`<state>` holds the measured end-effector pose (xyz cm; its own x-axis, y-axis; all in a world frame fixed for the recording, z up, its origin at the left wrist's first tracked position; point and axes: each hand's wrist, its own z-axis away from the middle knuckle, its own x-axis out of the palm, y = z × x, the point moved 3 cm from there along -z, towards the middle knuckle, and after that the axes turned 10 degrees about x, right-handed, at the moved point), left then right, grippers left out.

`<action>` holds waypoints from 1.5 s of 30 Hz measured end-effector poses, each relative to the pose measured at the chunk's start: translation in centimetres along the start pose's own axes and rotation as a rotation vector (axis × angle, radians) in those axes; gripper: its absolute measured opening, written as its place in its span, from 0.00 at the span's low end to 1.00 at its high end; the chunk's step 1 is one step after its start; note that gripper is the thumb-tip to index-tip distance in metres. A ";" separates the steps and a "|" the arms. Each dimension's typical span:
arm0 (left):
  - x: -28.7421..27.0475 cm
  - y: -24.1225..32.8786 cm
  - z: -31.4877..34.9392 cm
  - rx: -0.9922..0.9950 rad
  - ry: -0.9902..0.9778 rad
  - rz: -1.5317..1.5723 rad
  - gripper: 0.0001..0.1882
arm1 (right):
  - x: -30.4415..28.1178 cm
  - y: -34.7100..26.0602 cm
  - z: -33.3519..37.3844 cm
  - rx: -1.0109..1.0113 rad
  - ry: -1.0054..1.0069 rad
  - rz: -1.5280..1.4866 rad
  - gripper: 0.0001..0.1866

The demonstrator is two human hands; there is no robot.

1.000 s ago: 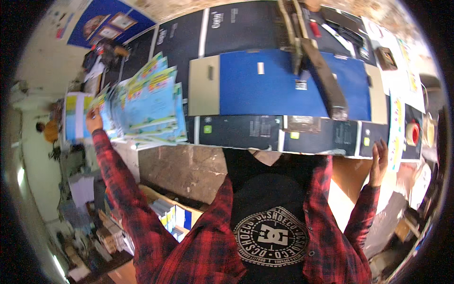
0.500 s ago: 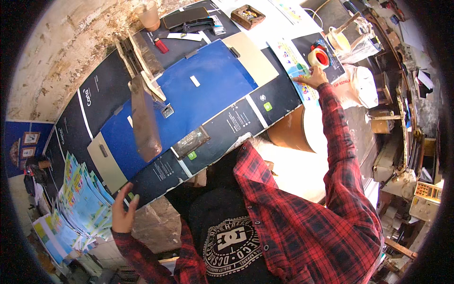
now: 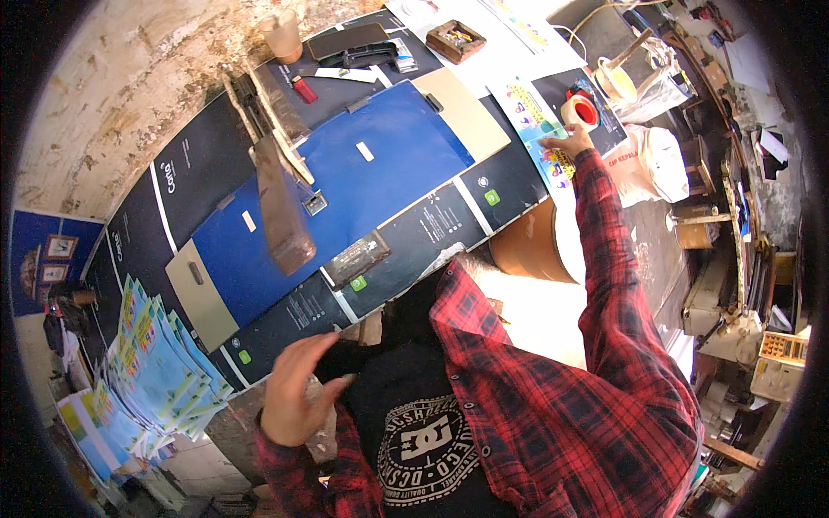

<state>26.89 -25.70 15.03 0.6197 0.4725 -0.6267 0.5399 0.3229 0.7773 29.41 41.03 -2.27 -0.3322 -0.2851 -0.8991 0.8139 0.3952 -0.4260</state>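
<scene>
My right hand (image 3: 573, 142) reaches to the far right of the table, its fingers closed at the edge of a colourful printed sheet (image 3: 528, 110) on a pile. A roll of tape (image 3: 579, 111) with a red core lies just beyond those fingers. Close to my body, my left hand (image 3: 298, 393) hangs in the air, thumb and fingers apart and nothing between them. Ahead of it lies a blue board (image 3: 380, 155) with beige end panels (image 3: 200, 298). A wooden-handled tool (image 3: 281, 211) with a long frame lies across the board, and a worn metal plate (image 3: 357, 259) sits at its near edge.
Several stacked light-blue printed sheets (image 3: 160, 363) stand at the left. Along the back are a plastic cup (image 3: 281, 39), a phone (image 3: 347, 40), a stapler (image 3: 371, 55), a red lighter (image 3: 304, 89) and a small wooden box (image 3: 455, 41). A white sack (image 3: 652, 160) lies right.
My left hand has moved right, away from the board's near left corner and toward my body. My right hand has shifted slightly left, and its fingers have closed at the printed sheet's edge.
</scene>
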 end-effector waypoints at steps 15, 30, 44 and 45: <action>7.9 -1.7 -14.7 0.354 0.341 0.074 0.52 | -9.5 -13.5 22.4 -0.407 -0.976 -0.256 0.14; 6.6 -16.7 -7.3 -0.466 0.867 1.144 0.22 | 7.9 -30.8 26.1 -0.977 -0.162 0.095 0.30; 1.9 -25.0 -3.7 -0.727 0.744 1.186 0.26 | 13.4 -25.5 29.2 -0.783 -0.013 -0.114 0.33; 2.4 -23.6 -6.2 -0.744 0.731 1.139 0.25 | 13.2 -25.2 28.1 -0.755 0.007 -0.102 0.33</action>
<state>12.11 -27.11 -4.47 -0.0319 0.9572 0.2877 -0.5430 -0.2582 0.7991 17.95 2.75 -0.63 -0.3932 -0.3482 -0.8510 0.2321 0.8580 -0.4583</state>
